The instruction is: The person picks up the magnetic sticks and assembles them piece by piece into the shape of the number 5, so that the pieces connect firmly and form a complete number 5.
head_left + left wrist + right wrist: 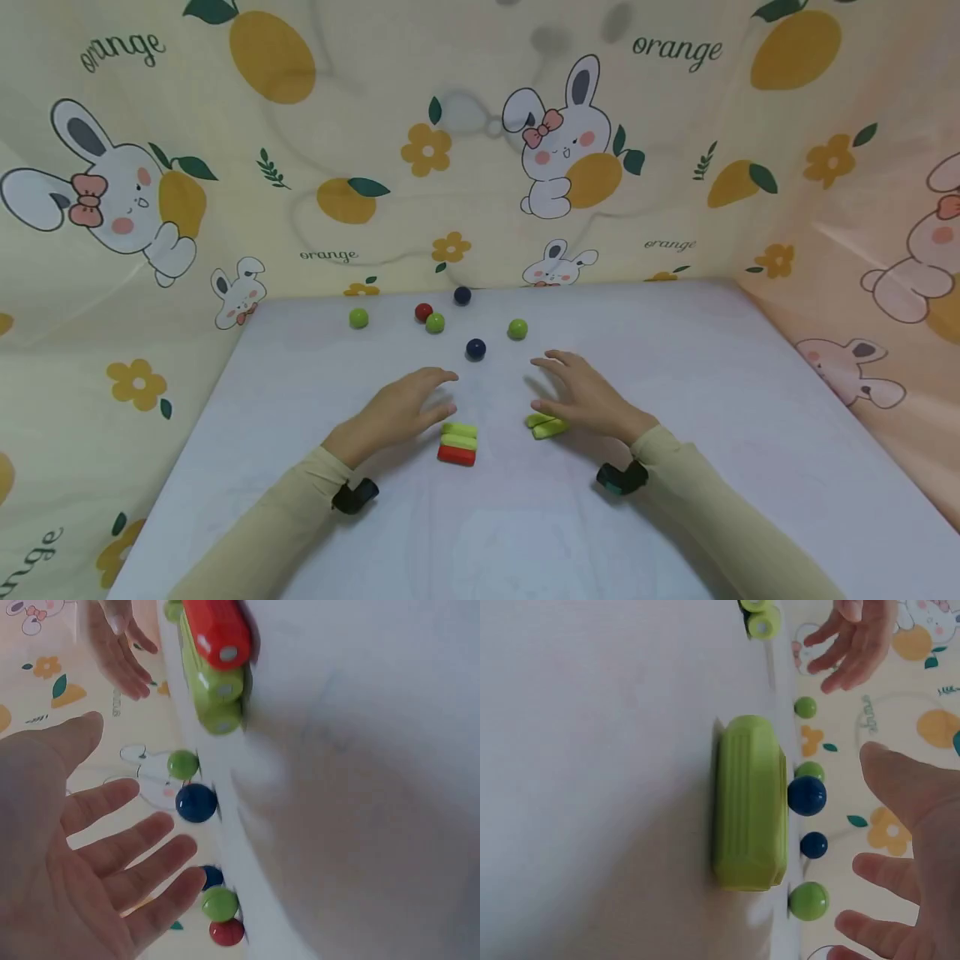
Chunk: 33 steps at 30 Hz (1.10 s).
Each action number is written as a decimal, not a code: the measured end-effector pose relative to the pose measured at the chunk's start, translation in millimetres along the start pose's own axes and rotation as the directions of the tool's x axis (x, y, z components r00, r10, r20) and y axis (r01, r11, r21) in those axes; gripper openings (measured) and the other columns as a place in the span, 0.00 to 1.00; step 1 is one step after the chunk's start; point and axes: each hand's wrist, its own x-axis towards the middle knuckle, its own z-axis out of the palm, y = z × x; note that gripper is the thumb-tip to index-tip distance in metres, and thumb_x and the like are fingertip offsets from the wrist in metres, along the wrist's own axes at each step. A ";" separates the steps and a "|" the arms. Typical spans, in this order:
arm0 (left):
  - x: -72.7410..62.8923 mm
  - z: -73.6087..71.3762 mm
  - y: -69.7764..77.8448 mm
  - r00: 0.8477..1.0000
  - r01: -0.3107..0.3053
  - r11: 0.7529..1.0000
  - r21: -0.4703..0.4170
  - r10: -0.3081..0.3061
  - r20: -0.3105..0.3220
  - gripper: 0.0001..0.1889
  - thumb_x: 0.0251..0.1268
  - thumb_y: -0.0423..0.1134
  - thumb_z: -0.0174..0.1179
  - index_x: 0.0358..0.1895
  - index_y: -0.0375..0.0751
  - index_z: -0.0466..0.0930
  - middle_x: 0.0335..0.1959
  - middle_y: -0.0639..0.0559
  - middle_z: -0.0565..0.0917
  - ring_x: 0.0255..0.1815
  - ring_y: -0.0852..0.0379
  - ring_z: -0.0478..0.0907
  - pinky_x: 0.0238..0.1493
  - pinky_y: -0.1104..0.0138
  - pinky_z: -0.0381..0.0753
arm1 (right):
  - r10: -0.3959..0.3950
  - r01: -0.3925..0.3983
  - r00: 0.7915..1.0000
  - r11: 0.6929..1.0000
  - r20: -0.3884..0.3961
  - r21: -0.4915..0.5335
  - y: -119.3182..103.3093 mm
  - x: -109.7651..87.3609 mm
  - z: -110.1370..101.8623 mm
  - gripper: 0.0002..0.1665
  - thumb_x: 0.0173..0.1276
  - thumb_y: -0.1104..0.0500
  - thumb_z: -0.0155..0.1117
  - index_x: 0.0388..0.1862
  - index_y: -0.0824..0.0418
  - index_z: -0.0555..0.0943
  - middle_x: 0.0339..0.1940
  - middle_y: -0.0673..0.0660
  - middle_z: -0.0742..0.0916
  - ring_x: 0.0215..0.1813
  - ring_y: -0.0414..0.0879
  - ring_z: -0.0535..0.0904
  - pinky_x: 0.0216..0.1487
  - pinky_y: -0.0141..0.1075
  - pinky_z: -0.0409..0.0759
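Observation:
My left hand hovers over the table with its fingers spread and holds nothing. Close by its thumb, two light green bars and a red bar lie side by side. In the left wrist view the red bar shows ridged sides and a pale round spot on its end. My right hand, also empty with fingers apart, is over a pair of light green bars, partly covering them in the head view. The right wrist view shows one green bar large, grooved along its length.
Farther back on the white table lie small balls: a red ball beside a green ball, a green ball to the left, another green ball to the right, and dark blue balls between. A patterned cloth hangs behind.

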 end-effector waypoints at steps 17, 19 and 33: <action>5.1 11.8 8.3 0.988 -0.027 0.982 -0.187 0.055 0.146 0.23 0.70 0.40 0.64 0.66 0.44 0.75 0.59 0.48 0.84 0.59 0.50 0.81 0.63 0.52 0.79 | -0.046 0.042 0.998 0.993 0.034 0.111 1.9 -9.6 2.1 0.35 0.70 0.46 0.68 0.70 0.61 0.73 0.73 0.64 0.76 0.76 0.64 0.67 0.75 0.62 0.64; 5.9 12.1 9.6 0.986 -0.033 0.981 -0.190 0.063 0.153 0.23 0.69 0.38 0.65 0.66 0.44 0.75 0.59 0.48 0.85 0.57 0.50 0.81 0.62 0.53 0.80 | -0.054 0.051 0.998 0.992 0.031 0.112 2.6 -10.1 2.5 0.35 0.70 0.46 0.67 0.70 0.61 0.73 0.72 0.65 0.76 0.76 0.63 0.68 0.75 0.61 0.64; 10.4 21.5 7.1 0.981 -0.018 0.980 -0.199 0.056 0.188 0.17 0.71 0.32 0.60 0.61 0.43 0.80 0.50 0.48 0.85 0.50 0.54 0.79 0.59 0.57 0.81 | -0.056 0.048 0.997 0.985 0.046 0.165 9.0 -8.8 5.9 0.33 0.72 0.48 0.66 0.70 0.62 0.73 0.72 0.65 0.76 0.76 0.64 0.67 0.76 0.62 0.63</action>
